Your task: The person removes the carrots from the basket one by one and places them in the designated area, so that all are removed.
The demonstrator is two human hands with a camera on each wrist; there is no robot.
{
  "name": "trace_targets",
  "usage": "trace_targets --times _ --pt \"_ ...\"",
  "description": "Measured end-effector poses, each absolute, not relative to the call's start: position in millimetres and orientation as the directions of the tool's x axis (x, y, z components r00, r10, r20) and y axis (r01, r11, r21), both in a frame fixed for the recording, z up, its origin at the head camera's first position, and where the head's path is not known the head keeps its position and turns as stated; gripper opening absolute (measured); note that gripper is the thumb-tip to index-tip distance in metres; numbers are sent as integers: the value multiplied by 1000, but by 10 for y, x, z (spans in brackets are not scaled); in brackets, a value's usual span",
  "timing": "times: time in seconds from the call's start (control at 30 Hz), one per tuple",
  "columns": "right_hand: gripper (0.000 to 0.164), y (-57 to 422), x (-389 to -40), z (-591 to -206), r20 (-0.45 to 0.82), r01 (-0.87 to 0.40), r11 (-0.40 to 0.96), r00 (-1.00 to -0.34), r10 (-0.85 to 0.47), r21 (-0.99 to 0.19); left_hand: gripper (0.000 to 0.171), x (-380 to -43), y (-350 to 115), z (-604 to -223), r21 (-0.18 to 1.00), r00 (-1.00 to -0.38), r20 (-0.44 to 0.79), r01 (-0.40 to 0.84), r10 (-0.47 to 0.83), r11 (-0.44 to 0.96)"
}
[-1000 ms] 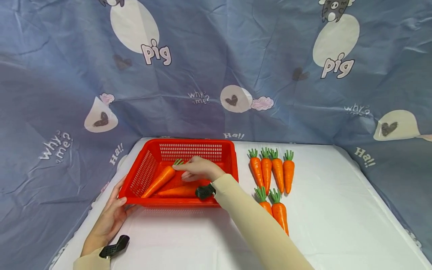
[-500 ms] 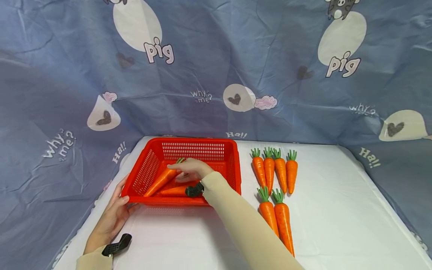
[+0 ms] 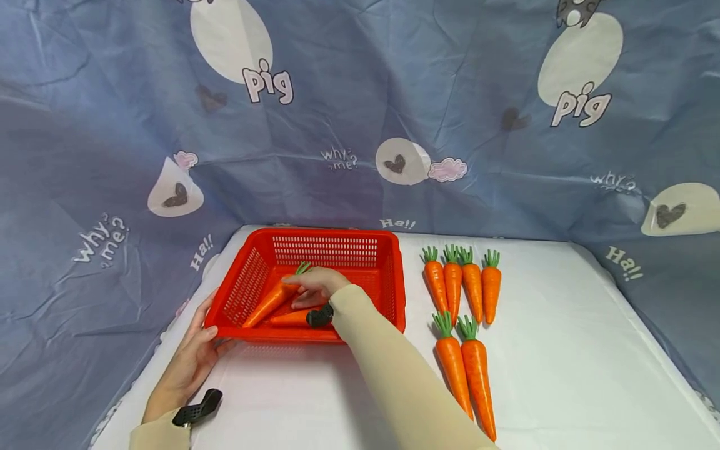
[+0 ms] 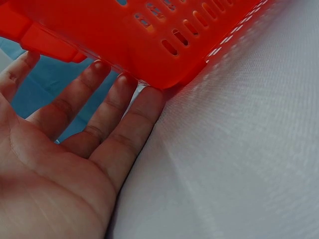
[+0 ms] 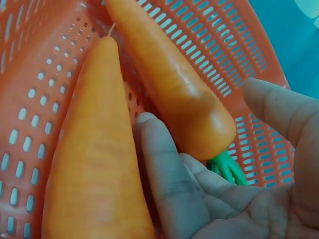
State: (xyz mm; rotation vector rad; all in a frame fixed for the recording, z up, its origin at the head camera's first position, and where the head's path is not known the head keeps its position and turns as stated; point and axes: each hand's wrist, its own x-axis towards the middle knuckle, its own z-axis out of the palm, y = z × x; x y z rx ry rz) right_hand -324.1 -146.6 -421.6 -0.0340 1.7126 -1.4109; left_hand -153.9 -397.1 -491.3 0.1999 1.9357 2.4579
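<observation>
A red plastic basket (image 3: 315, 334) with slotted walls stands at the left of the table. Inside, one carrot (image 3: 270, 301) lies slanted with its green top towards the back; a second carrot (image 3: 289, 319) lies in front, partly hidden by my right wrist. My right hand (image 3: 317, 284) reaches in over the slanted carrot's thick end. In the right wrist view, its thumb stands apart from that carrot, and the fingers lie between both carrots. My left hand (image 3: 194, 359) touches the basket's front left corner, thumb on the rim; in the left wrist view the fairly straight fingers meet the basket's outside.
To the basket's right, several carrots (image 3: 435, 284) lie side by side in a back row. A pair of carrots (image 3: 478, 375) lies in front of them. White cloth (image 3: 562, 350) covers the table, and a blue printed curtain (image 3: 349, 112) hangs behind.
My right hand has shifted a little left over the slanted carrot's thick end. The left hand keeps its place at the basket corner. The head view has turned slightly.
</observation>
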Motion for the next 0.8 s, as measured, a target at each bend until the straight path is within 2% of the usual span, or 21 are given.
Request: trace_targets --times 0.2,0.37,0.6,0.8 --pt "56 -1495 -3257 -4257 -618 522 334 -622 -480 -785 69 -1527 -3963 -4896 970 -993 92 72 76 -231" --pt "56 -1526 -3192 -4208 -595 497 328 -664 -453 -804 69 -1529 -3968 -4884 973 -993 88 69 79 -218" --pt "48 -1522 -3034 -4067 -525 426 310 -739 -422 -850 69 -1534 -3971 -4874 974 -994 86 69 71 -217" --pt "46 -1552 -3009 -4060 -526 412 339 -751 -399 -846 71 -1530 -3960 -4875 974 -994 75 58 73 -221"
